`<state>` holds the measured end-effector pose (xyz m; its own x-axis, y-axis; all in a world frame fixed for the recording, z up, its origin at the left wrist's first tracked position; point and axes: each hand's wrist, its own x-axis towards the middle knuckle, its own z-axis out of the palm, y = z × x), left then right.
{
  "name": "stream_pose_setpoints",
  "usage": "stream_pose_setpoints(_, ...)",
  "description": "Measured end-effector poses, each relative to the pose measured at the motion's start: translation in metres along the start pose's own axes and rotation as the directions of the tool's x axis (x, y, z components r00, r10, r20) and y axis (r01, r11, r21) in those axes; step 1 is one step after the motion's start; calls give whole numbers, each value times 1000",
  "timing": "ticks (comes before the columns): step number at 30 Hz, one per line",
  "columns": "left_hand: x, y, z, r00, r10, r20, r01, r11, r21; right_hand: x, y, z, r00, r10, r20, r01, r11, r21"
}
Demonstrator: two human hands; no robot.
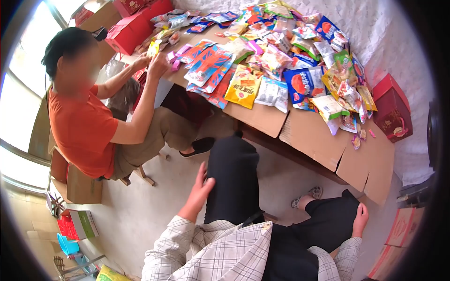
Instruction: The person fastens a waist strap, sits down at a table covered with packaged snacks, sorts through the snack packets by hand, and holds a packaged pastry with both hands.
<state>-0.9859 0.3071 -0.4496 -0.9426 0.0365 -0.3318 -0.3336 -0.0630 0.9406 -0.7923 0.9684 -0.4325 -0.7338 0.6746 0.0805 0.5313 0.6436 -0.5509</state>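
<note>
My left hand rests against the side of my left thigh in black trousers, its fingers stretched out and holding nothing. On the far side of my other leg, my right hand lies by the knee, fingers extended along the black cloth and no object visible in them. Both hands are below the table and apart from the snacks. Nearest on the cardboard-covered table edge are a yellow snack bag, a white packet and a blue bag.
Many more packets are heaped toward the wall. Blue-and-red pouches lie in a stack. A red gift box stands at the table's right end. To the left, a seated person in an orange shirt holds a small yellow packet.
</note>
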Motion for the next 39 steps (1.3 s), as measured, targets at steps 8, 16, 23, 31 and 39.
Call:
stream_pose_setpoints(8, 16, 33, 30, 953, 300, 45, -261, 735, 625, 0, 8, 3, 1000, -11, 6, 11, 998, -60)
stream_pose_setpoints(16, 17, 16, 5, 940, 340, -15, -278, 793, 542, -20, -14, -1, 999, -15, 36, 22, 981, -191)
stream_pose_setpoints(23, 10, 39, 3, 924, 382, -16, -247, 628, 738, -31, -56, 4, 999, -10, 39, 22, 944, -331)
stream_pose_setpoints(31, 24, 78, 45, 867, 464, 180, -347, 305, 887, -47, -99, 0, 997, -22, 73, 48, 927, -371)
stream_pose_setpoints(39, 40, 88, 68, 840, 473, 266, -397, 201, 896, -52, -76, -3, 999, -30, -36, 17, 947, -322)
